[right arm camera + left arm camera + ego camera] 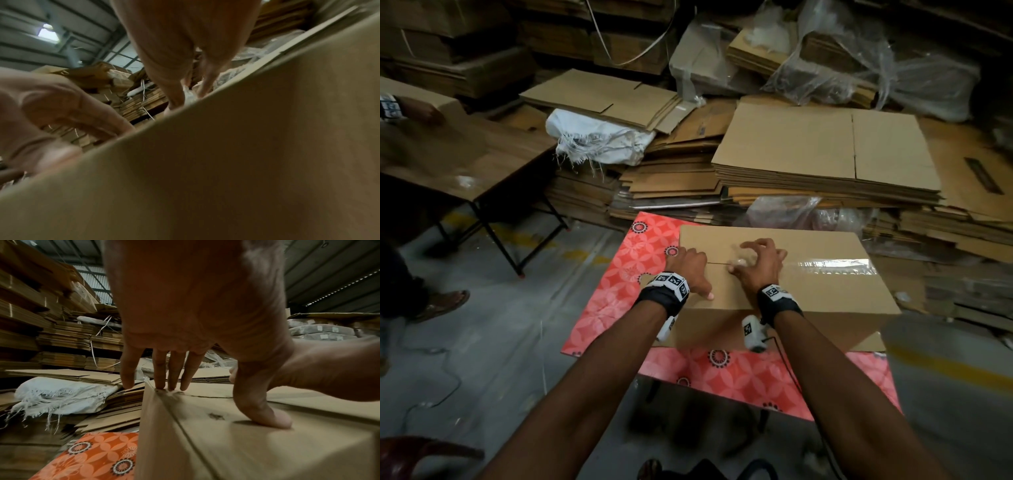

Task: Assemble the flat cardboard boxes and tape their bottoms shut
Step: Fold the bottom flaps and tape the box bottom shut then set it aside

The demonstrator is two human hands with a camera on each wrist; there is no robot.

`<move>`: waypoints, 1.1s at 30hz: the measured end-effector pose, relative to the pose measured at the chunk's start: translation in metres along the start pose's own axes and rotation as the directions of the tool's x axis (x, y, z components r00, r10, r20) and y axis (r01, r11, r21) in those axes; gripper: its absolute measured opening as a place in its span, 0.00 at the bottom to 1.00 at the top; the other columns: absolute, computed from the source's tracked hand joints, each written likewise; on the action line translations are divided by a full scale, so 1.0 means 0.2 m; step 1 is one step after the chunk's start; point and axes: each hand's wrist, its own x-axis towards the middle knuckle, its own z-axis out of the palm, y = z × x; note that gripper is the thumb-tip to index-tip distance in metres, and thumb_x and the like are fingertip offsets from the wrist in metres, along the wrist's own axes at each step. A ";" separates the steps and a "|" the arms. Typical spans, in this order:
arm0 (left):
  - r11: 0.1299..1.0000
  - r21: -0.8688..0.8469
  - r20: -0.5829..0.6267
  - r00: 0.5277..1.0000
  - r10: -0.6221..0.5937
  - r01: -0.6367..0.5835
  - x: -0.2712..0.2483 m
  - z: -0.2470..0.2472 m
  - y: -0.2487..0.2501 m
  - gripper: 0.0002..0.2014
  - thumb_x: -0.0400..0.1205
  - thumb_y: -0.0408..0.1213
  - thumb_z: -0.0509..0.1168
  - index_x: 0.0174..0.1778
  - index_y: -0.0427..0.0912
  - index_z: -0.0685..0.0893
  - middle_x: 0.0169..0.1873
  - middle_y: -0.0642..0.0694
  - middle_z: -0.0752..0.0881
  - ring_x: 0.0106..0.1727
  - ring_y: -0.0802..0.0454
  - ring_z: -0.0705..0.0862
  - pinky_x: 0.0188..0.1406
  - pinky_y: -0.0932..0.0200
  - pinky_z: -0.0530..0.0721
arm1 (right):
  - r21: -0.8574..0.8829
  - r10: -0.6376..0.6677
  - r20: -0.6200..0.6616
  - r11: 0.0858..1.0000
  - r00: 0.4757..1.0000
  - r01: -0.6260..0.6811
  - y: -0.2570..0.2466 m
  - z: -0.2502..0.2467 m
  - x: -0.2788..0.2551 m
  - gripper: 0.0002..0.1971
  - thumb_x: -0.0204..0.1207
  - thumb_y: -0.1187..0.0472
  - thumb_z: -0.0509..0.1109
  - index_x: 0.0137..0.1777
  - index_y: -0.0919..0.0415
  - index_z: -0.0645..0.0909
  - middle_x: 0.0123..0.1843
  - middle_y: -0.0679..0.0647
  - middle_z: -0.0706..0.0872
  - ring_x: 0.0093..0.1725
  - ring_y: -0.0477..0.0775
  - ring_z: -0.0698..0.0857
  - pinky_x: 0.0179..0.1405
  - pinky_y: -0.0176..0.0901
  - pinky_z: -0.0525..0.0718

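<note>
Red tablecloth (616, 267) under box (825, 301), left hand (688, 270) pressing flat, right hand (758, 262) pinching blurred tape (739, 262).

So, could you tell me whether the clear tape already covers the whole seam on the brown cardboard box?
No: the clear tape covers only the right part of the brown cardboard box's seam.

A red flowery cloth (619, 274) covers the worktop. Past its far edge sits a torn white sack (599, 137) and crinkly clear plastic (859, 61). Off to the left stands a brown folding table (465, 171). Near it, someone's sandaled foot (441, 303) rests on the grey floor (500, 342).
</note>
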 end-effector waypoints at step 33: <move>0.979 0.136 0.166 0.977 0.131 -0.154 0.03 -0.04 0.10 0.48 0.56 0.71 0.82 0.66 0.45 0.81 0.64 0.42 0.78 0.65 0.38 0.77 0.51 0.45 0.73 | 0.091 -0.202 0.044 0.976 0.978 0.197 0.30 -0.19 -0.04 0.03 0.79 0.65 0.68 0.49 0.58 0.82 0.44 0.54 0.87 0.43 0.56 0.83 0.43 0.46 0.79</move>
